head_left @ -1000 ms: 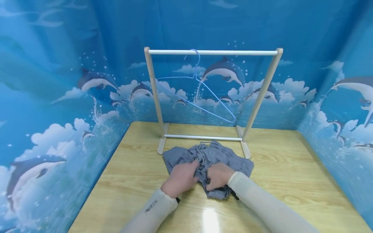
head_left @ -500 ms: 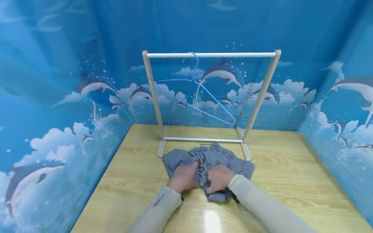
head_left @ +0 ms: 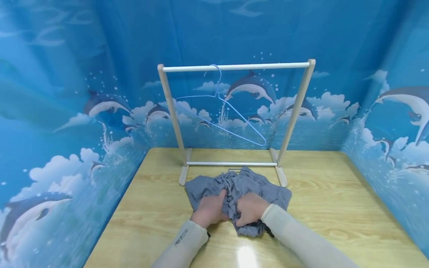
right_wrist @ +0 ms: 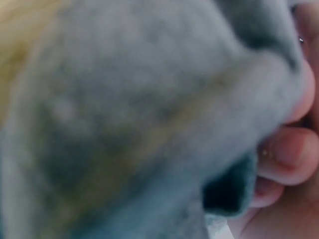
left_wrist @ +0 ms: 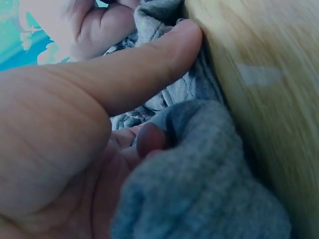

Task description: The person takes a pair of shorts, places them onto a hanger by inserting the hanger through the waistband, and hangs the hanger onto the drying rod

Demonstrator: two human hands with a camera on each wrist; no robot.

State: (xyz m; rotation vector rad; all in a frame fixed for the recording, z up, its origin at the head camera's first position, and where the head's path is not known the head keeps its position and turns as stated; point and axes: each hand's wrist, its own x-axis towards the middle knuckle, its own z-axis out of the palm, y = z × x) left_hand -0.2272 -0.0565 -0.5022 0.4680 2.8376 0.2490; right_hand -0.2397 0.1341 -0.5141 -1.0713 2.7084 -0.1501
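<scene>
A crumpled grey drawstring garment [head_left: 268,188], which looks like shorts, lies bunched on the table, its pale cords [head_left: 228,183] gathered near the top middle. My left hand [head_left: 210,209] grips its near left part. In the left wrist view the thumb [left_wrist: 154,62] stretches over a fold of grey cloth [left_wrist: 199,169], with a curled fingertip showing beneath. To the right, my right hand [head_left: 250,209] clutches the bunched middle. Its curled fingers [right_wrist: 289,154] press into the fabric in the right wrist view, where cloth fills most of the picture. Several fingers of both hands are hidden by the cloth.
Behind the garment stands a rack [head_left: 295,111] with wooden posts and a white top bar [head_left: 261,67]. A blue wire hanger [head_left: 239,111] hangs from that bar. A thin wire piece [head_left: 234,169] shows at the garment's far edge. Dolphin-print curtains [head_left: 83,156] enclose the wooden table [head_left: 328,193].
The left hand has shifted slightly right and further under the cloth, its thumb now raised. The right hand keeps its hold with little movement. The head view has tilted slightly.
</scene>
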